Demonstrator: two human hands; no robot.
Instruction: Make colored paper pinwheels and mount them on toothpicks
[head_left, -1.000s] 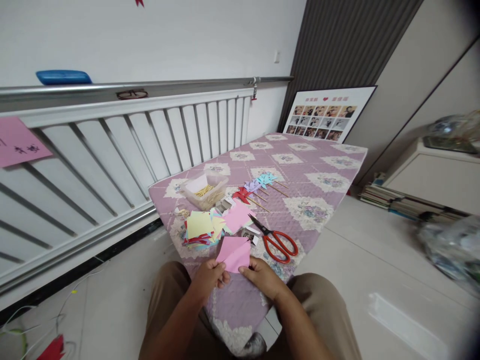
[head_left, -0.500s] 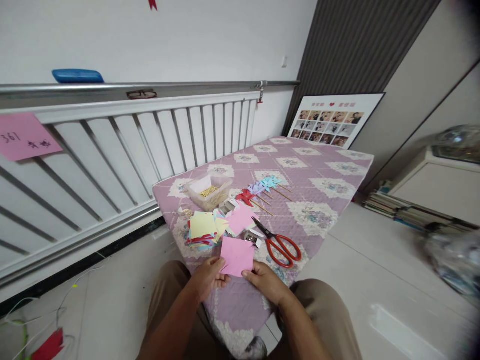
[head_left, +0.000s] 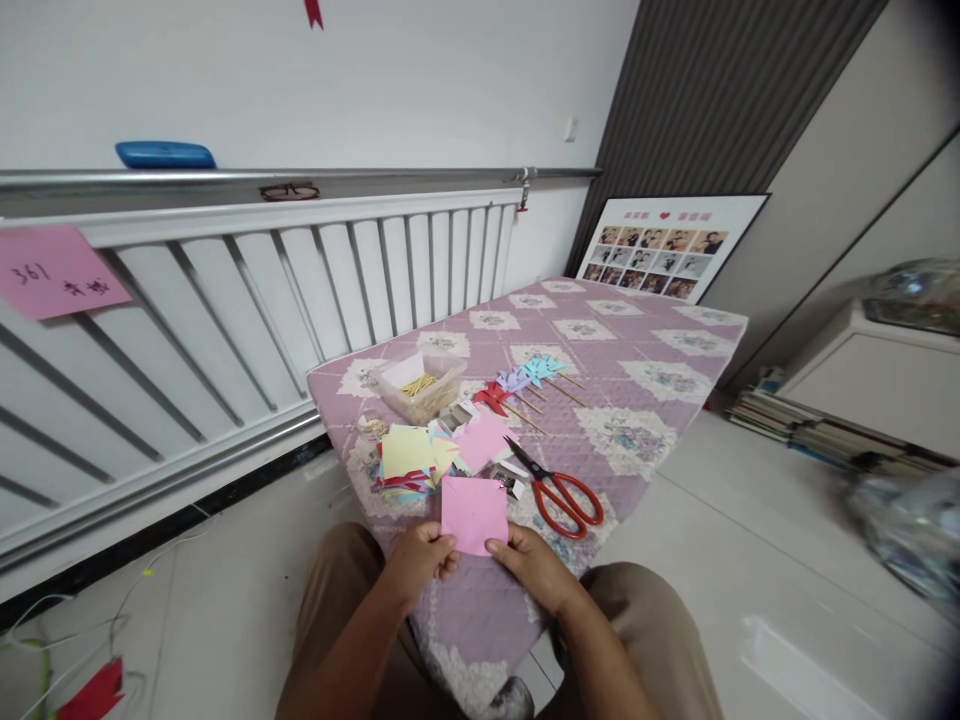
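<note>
A square of pink paper [head_left: 475, 512] is held up before me, its lower corners pinched between fingers and thumbs. My left hand [head_left: 426, 556] grips the left corner, and my right hand [head_left: 527, 562] grips the right one. Small slits show near its upper corners. Just right of the paper lie red-handled scissors [head_left: 559, 490], blades pointing away to the left. Behind it are a small white box [head_left: 510, 478] with metal bits and more pink paper [head_left: 482, 440]. To the left sits a stack of coloured paper squares [head_left: 406, 453], yellow on top.
A clear plastic tub [head_left: 421, 388] of thin wooden sticks stands farther back. Red, lilac and turquoise paper pinwheels [head_left: 514, 380] on sticks lie beside it on the floral tablecloth [head_left: 600, 360]. A white radiator [head_left: 300, 290] runs along the left side.
My left hand has shifted its pinch on the pink paper, and the square now sits more level. My right hand keeps its hold. The view has moved slightly.
</note>
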